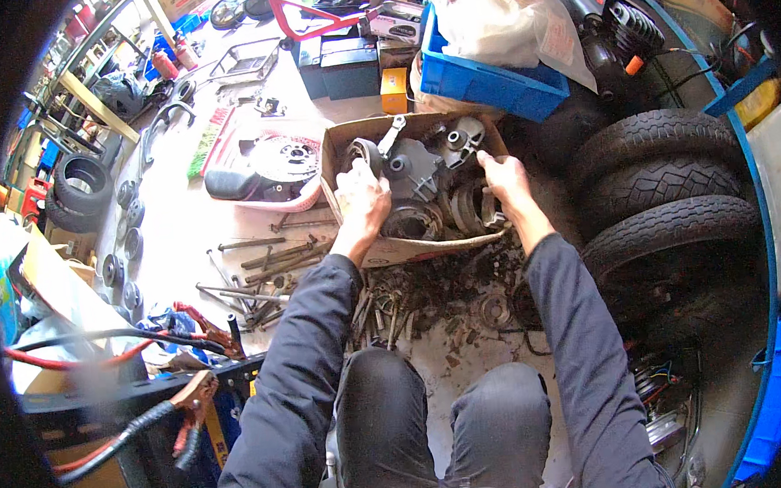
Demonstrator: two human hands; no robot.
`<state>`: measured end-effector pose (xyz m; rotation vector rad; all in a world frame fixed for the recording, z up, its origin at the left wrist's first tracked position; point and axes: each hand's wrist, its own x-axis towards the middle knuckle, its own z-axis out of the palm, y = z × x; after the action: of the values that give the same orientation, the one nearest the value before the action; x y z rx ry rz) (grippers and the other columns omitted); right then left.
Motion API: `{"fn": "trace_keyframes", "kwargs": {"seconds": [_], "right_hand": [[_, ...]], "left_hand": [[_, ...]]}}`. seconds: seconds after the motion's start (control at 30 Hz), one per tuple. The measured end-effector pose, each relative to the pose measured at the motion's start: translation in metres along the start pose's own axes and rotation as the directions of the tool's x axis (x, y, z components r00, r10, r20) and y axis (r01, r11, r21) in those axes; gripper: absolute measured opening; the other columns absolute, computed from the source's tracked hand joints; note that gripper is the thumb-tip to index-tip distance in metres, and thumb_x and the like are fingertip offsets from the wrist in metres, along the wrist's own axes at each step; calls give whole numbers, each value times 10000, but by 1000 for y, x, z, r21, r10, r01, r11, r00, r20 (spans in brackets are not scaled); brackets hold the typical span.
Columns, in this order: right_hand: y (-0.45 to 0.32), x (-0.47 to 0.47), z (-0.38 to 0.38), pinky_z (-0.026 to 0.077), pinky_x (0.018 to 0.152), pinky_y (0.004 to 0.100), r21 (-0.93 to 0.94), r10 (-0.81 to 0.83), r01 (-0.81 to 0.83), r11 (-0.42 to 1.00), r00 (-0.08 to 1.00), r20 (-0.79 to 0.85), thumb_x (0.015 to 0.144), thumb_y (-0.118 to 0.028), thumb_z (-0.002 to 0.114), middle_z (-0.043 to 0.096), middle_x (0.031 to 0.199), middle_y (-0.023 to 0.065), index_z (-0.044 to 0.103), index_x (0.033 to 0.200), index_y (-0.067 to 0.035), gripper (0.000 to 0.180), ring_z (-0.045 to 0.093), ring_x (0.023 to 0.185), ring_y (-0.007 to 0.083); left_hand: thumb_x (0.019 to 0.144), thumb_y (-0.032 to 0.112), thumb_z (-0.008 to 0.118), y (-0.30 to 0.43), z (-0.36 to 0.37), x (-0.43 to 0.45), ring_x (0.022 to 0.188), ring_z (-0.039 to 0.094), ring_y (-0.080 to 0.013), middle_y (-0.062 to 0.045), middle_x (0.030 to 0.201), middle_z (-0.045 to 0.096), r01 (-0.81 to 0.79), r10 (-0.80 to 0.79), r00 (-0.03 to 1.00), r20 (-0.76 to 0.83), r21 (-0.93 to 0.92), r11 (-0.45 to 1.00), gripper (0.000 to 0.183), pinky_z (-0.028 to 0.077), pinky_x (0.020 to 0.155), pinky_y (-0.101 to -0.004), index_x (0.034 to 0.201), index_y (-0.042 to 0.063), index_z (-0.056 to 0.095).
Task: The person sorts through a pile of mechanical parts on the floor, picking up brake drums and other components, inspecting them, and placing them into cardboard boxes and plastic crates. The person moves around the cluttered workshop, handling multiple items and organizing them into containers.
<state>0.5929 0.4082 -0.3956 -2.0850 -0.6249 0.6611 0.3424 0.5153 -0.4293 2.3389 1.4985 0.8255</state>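
In front of my knees stands an open cardboard box full of metal vehicle parts. My left hand is inside its left side, fingers closed over the rim of a round metal brake part. Over the right edge reaches my right hand, its fingertips at a cast metal bracket; whether it grips the bracket is unclear. Between the hands lies a grey metal cover with a round hub. Ring-shaped hubs rest at the near side of the box.
Long bolts and metal shafts litter the floor at left of the box. A pink basket holds a brake disc. Stacked tyres stand at right, a blue crate behind. Jumper cable clamps hang over a black edge at lower left.
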Motion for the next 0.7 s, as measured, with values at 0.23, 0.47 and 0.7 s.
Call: {"fn": "trace_keyframes", "kwargs": {"seconds": [0.23, 0.47, 0.7], "right_hand": [[-12, 26, 50, 488, 1026, 443, -57, 64, -72, 996, 989, -132, 800, -541, 788, 630, 1253, 383, 605, 1220, 198, 869, 635, 1214, 429], [14, 16, 48, 410, 1112, 459, 243, 81, -48, 969, 988, -129, 841, -424, 740, 528, 1400, 388, 478, 1341, 232, 865, 548, 1288, 441], [5, -6, 43, 425, 1043, 435, 641, 51, 124, 758, 968, -247, 887, -337, 709, 663, 1221, 139, 646, 1208, 42, 501, 599, 1100, 303]], "left_hand": [[960, 203, 657, 11, -21, 13, 958, 695, -420, -316, 1069, 696, 151, -204, 974, -97, -391, 908, 460, 529, 884, -486, 1293, -89, 531], [788, 164, 787, 35, -18, 3, 1235, 530, -406, -236, 1358, 540, -327, 314, 933, 175, 53, 943, 559, 360, 1085, -503, 1287, 24, 577], [855, 246, 778, 18, -24, 9, 1083, 636, -416, -288, 1171, 649, -14, 25, 989, 148, -76, 997, 502, 471, 981, -466, 1226, -42, 604]]}}
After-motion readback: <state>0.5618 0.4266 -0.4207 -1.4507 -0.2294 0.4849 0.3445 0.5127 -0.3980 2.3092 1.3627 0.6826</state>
